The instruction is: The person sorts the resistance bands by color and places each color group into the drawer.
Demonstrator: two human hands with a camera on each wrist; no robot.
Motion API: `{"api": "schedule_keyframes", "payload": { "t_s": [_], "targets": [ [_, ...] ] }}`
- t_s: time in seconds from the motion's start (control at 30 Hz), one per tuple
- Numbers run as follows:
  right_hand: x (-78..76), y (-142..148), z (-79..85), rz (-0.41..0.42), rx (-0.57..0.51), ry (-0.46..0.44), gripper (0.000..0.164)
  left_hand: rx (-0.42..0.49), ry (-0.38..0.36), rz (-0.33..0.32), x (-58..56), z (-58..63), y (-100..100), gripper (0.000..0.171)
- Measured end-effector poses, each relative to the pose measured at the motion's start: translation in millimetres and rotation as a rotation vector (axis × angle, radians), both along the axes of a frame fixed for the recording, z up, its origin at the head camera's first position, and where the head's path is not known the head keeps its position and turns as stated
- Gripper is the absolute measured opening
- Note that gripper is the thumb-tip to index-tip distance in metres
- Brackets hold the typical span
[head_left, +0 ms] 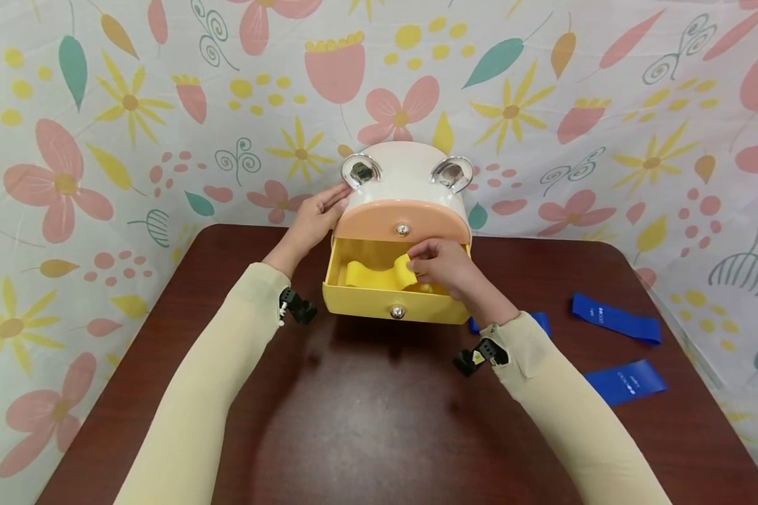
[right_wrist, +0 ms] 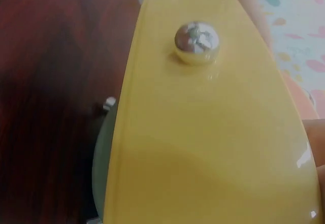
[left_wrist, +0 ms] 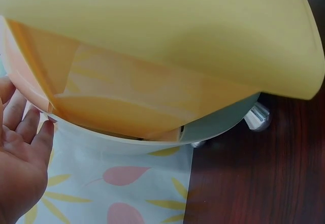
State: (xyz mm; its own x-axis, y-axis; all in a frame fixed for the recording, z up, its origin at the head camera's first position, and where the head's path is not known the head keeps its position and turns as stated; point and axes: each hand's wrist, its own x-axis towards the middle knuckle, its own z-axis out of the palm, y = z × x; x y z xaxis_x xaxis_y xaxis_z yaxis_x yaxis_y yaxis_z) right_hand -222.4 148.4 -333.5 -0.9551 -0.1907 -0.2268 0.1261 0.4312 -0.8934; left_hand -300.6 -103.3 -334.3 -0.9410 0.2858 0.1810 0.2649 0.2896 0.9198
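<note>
A small white storage box with shiny ears stands at the back of the table, its yellow lower drawer pulled out. In the drawer lies a yellow resistance band, partly curled. My right hand pinches the band's right end between thumb and fingers. With loosely extended fingers, my left hand touches the box's left side; the left wrist view shows these fingertips at the white shell's edge. The drawer front hides most of my right hand in the right wrist view.
Above the open drawer is a closed peach drawer with a silver knob. Blue resistance bands lie on the dark table at right: one farther back, one nearer, one partly behind my right wrist. A floral cloth hangs behind.
</note>
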Motion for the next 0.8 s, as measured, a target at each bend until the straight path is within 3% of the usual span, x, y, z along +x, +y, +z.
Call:
{"api": "schedule_keyframes", "payload": {
  "t_s": [0.4, 0.53, 0.8],
  "targets": [
    [-5.0, 7.8, -4.6, 0.032, 0.1, -0.019, 0.033, 0.005, 0.009, 0.004, 1.3, 0.7, 0.1, 0.048],
    [-4.3, 7.9, -6.1, 0.028, 0.123, 0.014, 0.029, 0.002, 0.014, 0.002, 1.5, 1.0, -0.1, 0.048],
    [0.7, 8.4, -3.2, 0.033, 0.271, 0.133, 0.021, 0.005, 0.01, 0.002, 1.5, 1.8, 1.3, 0.048]
  ]
}}
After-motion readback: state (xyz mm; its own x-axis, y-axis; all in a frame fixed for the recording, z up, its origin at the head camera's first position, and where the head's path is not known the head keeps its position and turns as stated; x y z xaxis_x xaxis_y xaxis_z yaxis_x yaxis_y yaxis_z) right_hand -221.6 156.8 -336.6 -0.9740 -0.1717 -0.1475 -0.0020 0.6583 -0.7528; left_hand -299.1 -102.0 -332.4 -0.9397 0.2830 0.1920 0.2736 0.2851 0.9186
